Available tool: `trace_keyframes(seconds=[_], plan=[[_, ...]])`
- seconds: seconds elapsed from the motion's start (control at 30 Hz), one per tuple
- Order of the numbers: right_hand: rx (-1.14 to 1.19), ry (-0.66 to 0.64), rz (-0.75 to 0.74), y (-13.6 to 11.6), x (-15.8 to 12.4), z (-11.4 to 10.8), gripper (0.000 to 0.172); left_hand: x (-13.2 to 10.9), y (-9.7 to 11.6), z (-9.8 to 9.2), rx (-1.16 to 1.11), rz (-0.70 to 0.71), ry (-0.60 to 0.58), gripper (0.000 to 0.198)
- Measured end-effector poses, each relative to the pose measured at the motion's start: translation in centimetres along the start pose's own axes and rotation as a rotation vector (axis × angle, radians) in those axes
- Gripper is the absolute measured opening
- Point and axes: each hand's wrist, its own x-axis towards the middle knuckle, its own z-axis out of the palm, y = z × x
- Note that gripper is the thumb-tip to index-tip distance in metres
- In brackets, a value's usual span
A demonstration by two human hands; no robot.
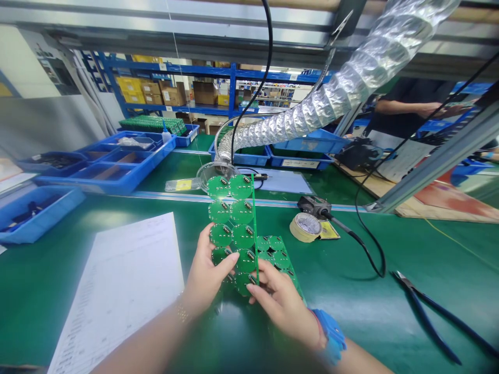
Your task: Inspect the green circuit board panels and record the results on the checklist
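Observation:
A green panel of round circuit boards (242,212) is held up above the bench, each disc carrying a small dark part. My left hand (210,267) grips its left side, thumb across the front face. At the lower right edge, my right hand (278,293) pinches the same panel between thumb and fingers; a blue wrist strap (329,332) sits on that wrist. Behind my right hand, a second green circuit board panel (281,257) lies on the bench, partly hidden by the hand and the held panel.
A printed sheet (125,291) lies at left; long-handled pliers (429,306) at right. Tape roll (306,227) and a corded black device (314,206) are ahead. A silver duct (312,109) hangs overhead. Blue bins (113,179) stand at left. A person (409,109) works beyond.

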Motion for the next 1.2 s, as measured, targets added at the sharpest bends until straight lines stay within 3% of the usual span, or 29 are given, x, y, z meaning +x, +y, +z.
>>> trace_keyframes(seconds=[0.37,0.53,0.67,1.03,1.2], plan=[[-0.013,0.024,0.002,0.2,-0.1,0.4,0.030,0.0,-0.3,-0.1,0.031,0.029,0.063,0.072],[0.093,-0.039,0.089,-0.3,0.1,-0.1,0.032,0.1,-0.4,-0.3,0.042,0.032,0.058,0.085],[0.042,0.005,0.051,-0.2,0.2,0.1,0.032,0.1,-0.6,-0.3,0.113,0.040,0.080,0.095],[-0.115,0.041,0.016,0.2,-0.2,0.6,0.033,0.0,-0.8,-0.3,0.132,0.000,0.071,0.093],[-0.065,0.044,0.023,0.3,-0.1,0.6,0.032,0.1,-0.9,-0.3,0.136,0.007,0.067,0.094]])
